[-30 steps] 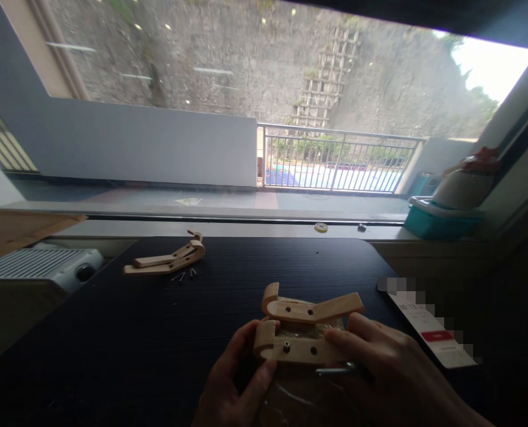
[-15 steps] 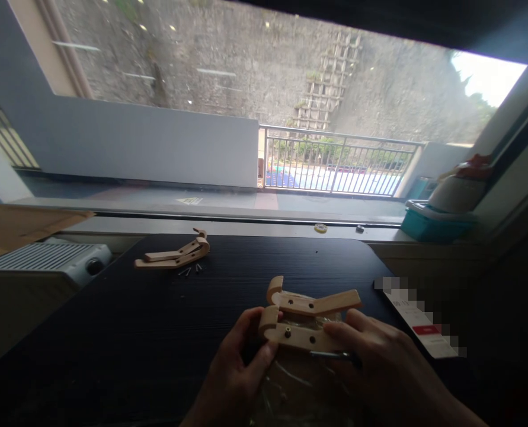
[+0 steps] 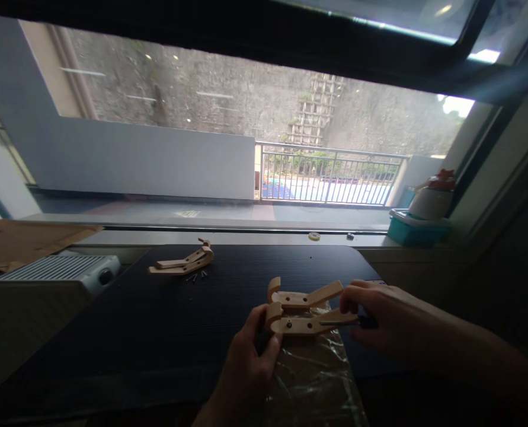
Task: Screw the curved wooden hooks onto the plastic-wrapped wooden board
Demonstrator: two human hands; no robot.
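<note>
Two pale wooden hooks lie side by side on a brown, plastic-wrapped board (image 3: 312, 379). The near wooden hook (image 3: 297, 326) has a brass-coloured screw (image 3: 289, 324) in its left hole; its other hole looks dark. My left hand (image 3: 255, 362) grips the curled end of this near hook between thumb and fingers. Behind it sits the far wooden hook (image 3: 294, 299), with two dark holes. My right hand (image 3: 373, 311) is closed around the dark handle of a screwdriver (image 3: 341, 323), whose metal shaft points left across the near hook's straight arm.
Further back on the dark table (image 3: 125, 332) lie more wooden hooks (image 3: 184, 264) with several loose screws (image 3: 197, 276). A radiator (image 3: 68, 267) and a cardboard sheet (image 3: 28, 240) are at left. On the sill are a tape roll (image 3: 314, 236) and a teal box (image 3: 417, 230).
My right hand has shifted right and up, off the near hook's arm, bringing the screwdriver along. My left hand keeps its grip on the curled end. The view has tilted slightly.
</note>
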